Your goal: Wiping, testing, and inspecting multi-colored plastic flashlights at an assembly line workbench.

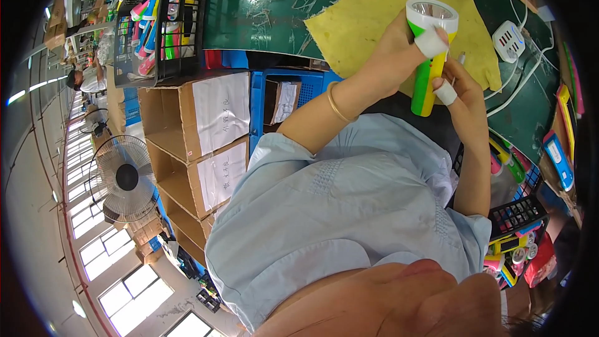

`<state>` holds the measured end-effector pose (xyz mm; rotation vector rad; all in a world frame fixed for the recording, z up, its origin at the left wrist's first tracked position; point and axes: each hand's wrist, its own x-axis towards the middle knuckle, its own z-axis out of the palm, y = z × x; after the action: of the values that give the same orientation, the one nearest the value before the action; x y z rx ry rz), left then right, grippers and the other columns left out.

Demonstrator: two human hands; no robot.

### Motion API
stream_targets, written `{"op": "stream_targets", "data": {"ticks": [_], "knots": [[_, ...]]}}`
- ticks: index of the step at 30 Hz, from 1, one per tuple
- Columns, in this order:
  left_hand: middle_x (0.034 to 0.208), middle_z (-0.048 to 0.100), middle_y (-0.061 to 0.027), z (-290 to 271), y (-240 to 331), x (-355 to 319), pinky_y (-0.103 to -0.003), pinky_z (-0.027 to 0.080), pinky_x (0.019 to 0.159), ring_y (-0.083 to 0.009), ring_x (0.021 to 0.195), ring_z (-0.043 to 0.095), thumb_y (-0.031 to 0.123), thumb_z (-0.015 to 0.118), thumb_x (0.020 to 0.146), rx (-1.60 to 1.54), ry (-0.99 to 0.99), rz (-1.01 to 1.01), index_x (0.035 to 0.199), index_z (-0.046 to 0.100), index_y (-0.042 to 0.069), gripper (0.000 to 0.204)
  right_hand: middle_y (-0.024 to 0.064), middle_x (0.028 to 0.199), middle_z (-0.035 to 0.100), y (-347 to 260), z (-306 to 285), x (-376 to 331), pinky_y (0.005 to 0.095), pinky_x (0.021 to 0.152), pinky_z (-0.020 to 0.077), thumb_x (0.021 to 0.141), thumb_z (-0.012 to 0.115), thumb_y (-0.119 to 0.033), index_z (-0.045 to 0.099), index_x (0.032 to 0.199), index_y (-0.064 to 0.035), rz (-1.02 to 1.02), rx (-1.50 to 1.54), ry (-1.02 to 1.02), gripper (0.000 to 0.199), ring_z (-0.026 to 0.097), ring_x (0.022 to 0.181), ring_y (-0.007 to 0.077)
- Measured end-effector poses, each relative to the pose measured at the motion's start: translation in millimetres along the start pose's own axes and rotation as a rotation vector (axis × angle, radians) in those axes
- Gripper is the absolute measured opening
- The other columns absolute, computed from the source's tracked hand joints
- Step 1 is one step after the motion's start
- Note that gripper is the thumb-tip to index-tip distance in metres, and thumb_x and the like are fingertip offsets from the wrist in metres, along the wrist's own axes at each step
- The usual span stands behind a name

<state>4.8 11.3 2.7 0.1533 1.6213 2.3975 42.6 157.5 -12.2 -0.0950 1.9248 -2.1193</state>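
Note:
A flashlight (422,87) with a white round head and a green and yellow body is held upright over a yellow cloth (365,22). My left hand (399,50), with a bangle at the wrist and white tape round the thumb, grips it just below the head. Lower down, my right hand (460,90) closes round the body from the right, its taped thumb lying against the side. The clear lens faces up and away from me. Most of the fingers behind the body are hidden.
Left on the green tabletop (262,12) stands a black basket (163,31) of colourful flashlights. A white charging hub (508,42) with cables lies at the right, near a blue flashlight (558,161). Cardboard compartments (171,125) and a standing fan (126,176) are further left.

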Motion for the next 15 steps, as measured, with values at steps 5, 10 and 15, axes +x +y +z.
{"op": "stream_targets", "data": {"ticks": [5, 10, 15], "knots": [[0.078, 0.053, -0.0083, 13, -19, 16, -0.027, 0.043, 0.058, -0.0136, 0.068, 0.051, 0.045, 0.041, 0.089, -0.180, 0.414, -0.090, 0.081, 0.049, 0.001, 0.045, 0.0045, 0.097, 0.059, 9, 1, 7, 0.0222, 0.077, 0.0400, 0.082, 0.061, -0.020, 0.052, 0.113, 0.0028, 0.016, -0.005, -0.024, 0.040, 0.052, 0.085, 0.0092], [0.072, 0.052, -0.0102, 13, -27, 12, -0.027, 0.044, 0.057, -0.0158, 0.066, 0.051, 0.044, 0.031, 0.092, 0.157, 0.290, 0.274, 0.076, 0.048, 0.000, 0.050, 0.0042, 0.097, 0.059, 17, 4, 5, 0.0234, 0.079, 0.0399, 0.080, 0.064, -0.024, 0.053, 0.112, 0.0016, 0.054, 0.108, -0.055, 0.042, 0.053, 0.085, 0.0101], [0.068, 0.056, -0.0156, 2, 1, 18, -0.033, 0.047, 0.058, -0.0230, 0.065, 0.057, 0.055, 0.018, 0.089, -0.355, -0.035, -0.134, 0.088, 0.051, -0.001, 0.065, 0.0040, 0.091, 0.058, 11, 8, 7, 0.0255, 0.073, 0.0421, 0.080, 0.065, -0.027, 0.054, 0.103, 0.0008, 0.055, 0.054, -0.011, 0.037, 0.053, 0.082, 0.0112]]}}
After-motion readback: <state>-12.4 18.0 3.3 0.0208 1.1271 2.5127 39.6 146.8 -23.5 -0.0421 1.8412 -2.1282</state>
